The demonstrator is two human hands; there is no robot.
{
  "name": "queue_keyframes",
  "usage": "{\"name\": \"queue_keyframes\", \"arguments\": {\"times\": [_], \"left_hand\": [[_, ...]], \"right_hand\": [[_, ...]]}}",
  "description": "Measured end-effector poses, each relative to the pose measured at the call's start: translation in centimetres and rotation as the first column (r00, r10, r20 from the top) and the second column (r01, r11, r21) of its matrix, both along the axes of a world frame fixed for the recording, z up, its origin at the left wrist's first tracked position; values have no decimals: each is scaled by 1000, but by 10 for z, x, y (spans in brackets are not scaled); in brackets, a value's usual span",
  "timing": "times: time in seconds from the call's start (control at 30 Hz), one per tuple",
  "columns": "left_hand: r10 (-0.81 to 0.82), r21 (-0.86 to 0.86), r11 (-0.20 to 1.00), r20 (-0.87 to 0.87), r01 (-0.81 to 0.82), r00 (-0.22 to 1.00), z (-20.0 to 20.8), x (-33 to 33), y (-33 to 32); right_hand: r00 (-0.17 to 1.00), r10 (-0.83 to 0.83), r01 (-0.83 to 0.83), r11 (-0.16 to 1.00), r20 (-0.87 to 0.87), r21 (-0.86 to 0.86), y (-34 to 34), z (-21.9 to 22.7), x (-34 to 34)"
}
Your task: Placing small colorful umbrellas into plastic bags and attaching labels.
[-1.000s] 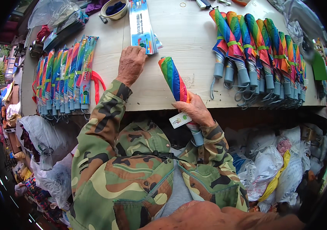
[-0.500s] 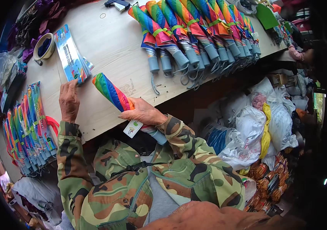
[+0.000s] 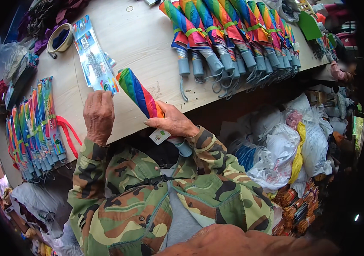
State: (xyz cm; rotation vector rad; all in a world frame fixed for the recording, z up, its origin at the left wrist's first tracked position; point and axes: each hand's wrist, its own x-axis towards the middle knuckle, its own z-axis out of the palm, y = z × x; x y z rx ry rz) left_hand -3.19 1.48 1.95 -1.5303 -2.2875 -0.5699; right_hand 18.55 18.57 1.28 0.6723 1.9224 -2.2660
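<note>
My right hand [image 3: 174, 120] is wrapped around a folded rainbow umbrella [image 3: 138, 93], which lies tilted with its top up and to the left. Its grey-blue handle [image 3: 183, 148] shows below the hand, and a white tag [image 3: 159, 135] hangs beside it. My left hand [image 3: 99, 113] is closed, fingertips pinching the near end of a stack of printed clear plastic sleeves [image 3: 92, 59] on the table. The fingers partly hide that edge, so I cannot tell how many sleeves they grip.
Several folded rainbow umbrellas [image 3: 229, 34] lie in a row along the table [image 3: 143, 47]. Sleeved umbrellas [image 3: 37, 128] are bundled at the left, near a red strap [image 3: 67, 128]. A tape roll [image 3: 60, 38] sits farther back. White bags [image 3: 280, 149] are piled at right.
My left hand has moved right and closed its fingers at the sleeves' near end. The umbrella stays in my right hand. The whole view has shifted slightly.
</note>
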Motion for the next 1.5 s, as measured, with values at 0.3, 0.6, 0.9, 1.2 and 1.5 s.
{"name": "queue_keyframes", "arguments": {"times": [0.3, 0.6, 0.9, 1.2, 1.5], "left_hand": [[-68, 32, 997, 679, 63, 731, -52, 25, 3], [61, -87, 977, 989, 197, 136, -40, -24, -7], [34, -52, 974, 996, 219, 87, -35, -24, 5], [90, -109, 986, 984, 124, 153, -43, -28, -5], [-21, 104, 976, 918, -190, 396, -67, 13, -7]], "right_hand": [[970, 83, 74, 793, -228, 605, -17, -13, 30], [977, 40, 108, 751, -208, 652, -19, -7, 53], [962, 242, 62, 251, -124, 966, -22, -7, 70], [963, 263, 103, -131, -66, 986, -27, -24, 70], [969, 209, 122, 40, -128, 992, -32, -27, 71]]}}
